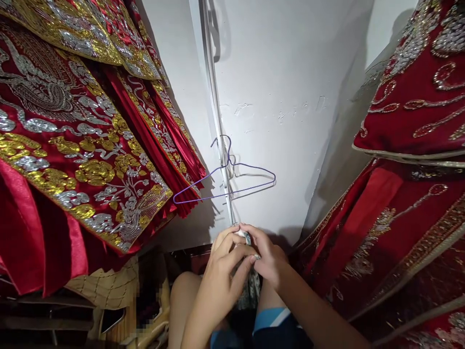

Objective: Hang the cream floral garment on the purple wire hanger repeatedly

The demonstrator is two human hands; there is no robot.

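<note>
Both hands meet low in the middle of the view, above the person's knees. My left hand has its fingers curled round a bunched, patterned grey-green and white cloth. Pinching the same cloth from the other side is my right hand. Part of the cloth hangs down between the legs; much of it is hidden by the fingers. Beyond the hands, a thin purple hanger hangs against the white wall, with nothing on it.
Red garments with gold and silver embroidery hang at the left. More red beaded garments fill the right side. At the lower left are a quilted beige item and a wooden chair-like frame.
</note>
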